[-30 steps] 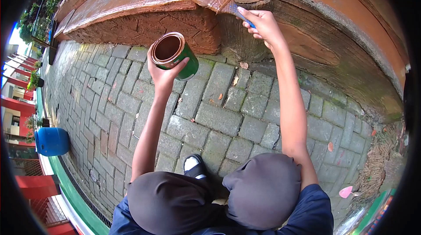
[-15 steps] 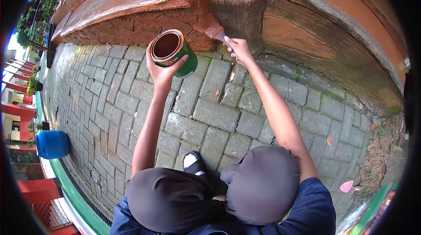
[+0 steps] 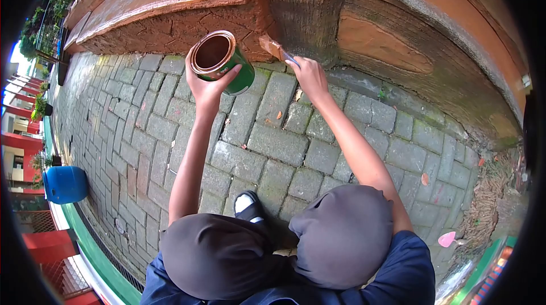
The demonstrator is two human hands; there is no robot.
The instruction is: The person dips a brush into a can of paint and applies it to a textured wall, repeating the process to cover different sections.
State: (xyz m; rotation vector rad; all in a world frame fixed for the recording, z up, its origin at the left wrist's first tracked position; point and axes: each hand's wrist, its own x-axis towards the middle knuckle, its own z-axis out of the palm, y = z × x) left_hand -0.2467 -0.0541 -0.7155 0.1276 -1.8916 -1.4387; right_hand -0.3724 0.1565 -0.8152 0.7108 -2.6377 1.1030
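Note:
My left hand (image 3: 206, 86) is wrapped round a green paint can (image 3: 243, 75), its open mouth tilted toward me and brown paint coating the inside and rim. In my right hand (image 3: 311, 79) is a paintbrush (image 3: 275, 48) with a bluish handle, gripped between thumb and fingers. Brown paint covers its bristles, which point up and left, close in front of the wall's base. Behind the brush, the textured wall (image 3: 193, 33) is reddish brown on the left. Right of it stands a moulded stump shape (image 3: 304, 18) in duller grey-brown.
Grey paving blocks (image 3: 278, 144) cover the ground, and my sandalled foot (image 3: 248, 205) rests on them. A blue barrel (image 3: 66, 184) stands at the far left beside a green-edged kerb. At the right lie a pink trowel-like tool (image 3: 447, 239) and a patch of dry roots (image 3: 488, 205).
The brush has come away from the corner by the stump, moving left and slightly down toward the can. The can has shifted slightly up and left in view.

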